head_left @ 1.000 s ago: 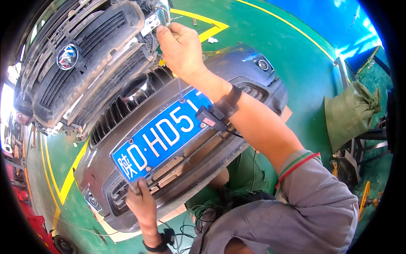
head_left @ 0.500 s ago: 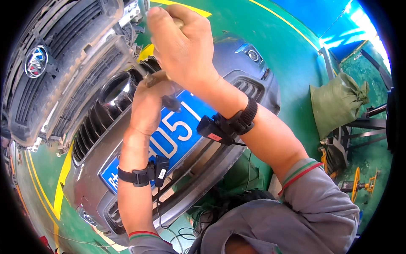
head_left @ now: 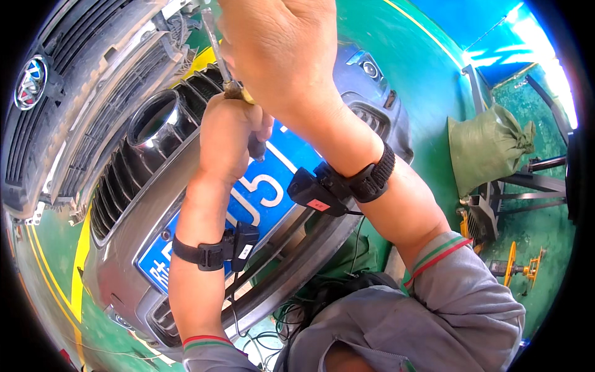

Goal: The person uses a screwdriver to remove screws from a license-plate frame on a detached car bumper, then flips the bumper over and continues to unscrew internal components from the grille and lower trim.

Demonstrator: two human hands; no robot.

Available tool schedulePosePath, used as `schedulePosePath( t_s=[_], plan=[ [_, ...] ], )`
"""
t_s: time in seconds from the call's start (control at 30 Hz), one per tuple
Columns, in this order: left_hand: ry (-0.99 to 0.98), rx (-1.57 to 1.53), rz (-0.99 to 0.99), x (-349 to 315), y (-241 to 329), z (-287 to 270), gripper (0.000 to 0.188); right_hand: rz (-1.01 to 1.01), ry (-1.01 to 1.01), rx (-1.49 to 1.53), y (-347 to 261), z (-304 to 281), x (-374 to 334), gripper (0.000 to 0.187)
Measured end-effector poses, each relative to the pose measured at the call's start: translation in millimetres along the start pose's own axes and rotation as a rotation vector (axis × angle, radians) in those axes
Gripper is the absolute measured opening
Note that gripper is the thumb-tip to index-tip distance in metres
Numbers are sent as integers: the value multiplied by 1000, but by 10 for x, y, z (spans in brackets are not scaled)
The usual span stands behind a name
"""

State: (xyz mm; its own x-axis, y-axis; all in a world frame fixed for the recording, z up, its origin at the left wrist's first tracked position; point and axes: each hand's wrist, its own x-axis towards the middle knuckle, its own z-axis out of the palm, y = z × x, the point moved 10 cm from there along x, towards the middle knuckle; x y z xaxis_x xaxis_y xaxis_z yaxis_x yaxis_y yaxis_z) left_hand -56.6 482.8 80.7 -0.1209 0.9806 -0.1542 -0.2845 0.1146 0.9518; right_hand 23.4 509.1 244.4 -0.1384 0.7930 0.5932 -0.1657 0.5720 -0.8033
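My left hand (head_left: pixel 229 133) is closed round what looks like a screwdriver (head_left: pixel 218 53). Its metal shaft points up and slightly left, and a yellowish part shows above the fist. A dark end sticks out below the fingers. My right hand (head_left: pixel 285 53) is closed just above and to the right, overlapping the tool's yellowish part. The fingers curl out of sight at the top edge, so what they hold is hidden. Beneath both arms lies a grey car bumper (head_left: pixel 124 248) with a blue licence plate (head_left: pixel 266 186), a black slatted grille (head_left: pixel 114 192) and a shiny round emblem mount (head_left: pixel 152 121).
Another front-end part (head_left: pixel 105 80) with a round emblem (head_left: pixel 31 82) stands at the upper left. To the right, a tied green sack (head_left: pixel 486 149) rests by a dark metal frame (head_left: pixel 533 186). Black cables (head_left: pixel 266 344) lie near my body. Yellow lines (head_left: pixel 77 279) mark the green floor.
My right hand has risen toward the top edge and looks larger. My left fist has shifted slightly up and right, and the tool's shaft now shows clearly. The view has shifted a little.
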Motion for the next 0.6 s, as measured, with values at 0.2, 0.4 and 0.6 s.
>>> schedulePosePath(
  t_s=[0.2, 0.4, 0.6],
  plan=[
    [-92, -15, 65, 94, -42, 44, 15, 33, -48, 97, 58, 8, 45, 32],
    [-100, -2, 35, 135, -81, 53, 17, 437, -231, 384, 346, 120, 74, 22],
    [-43, 1, 23, 147, -116, 8, 17, 489, -311, 655, 535, 300, 62, 18]
  ],
)
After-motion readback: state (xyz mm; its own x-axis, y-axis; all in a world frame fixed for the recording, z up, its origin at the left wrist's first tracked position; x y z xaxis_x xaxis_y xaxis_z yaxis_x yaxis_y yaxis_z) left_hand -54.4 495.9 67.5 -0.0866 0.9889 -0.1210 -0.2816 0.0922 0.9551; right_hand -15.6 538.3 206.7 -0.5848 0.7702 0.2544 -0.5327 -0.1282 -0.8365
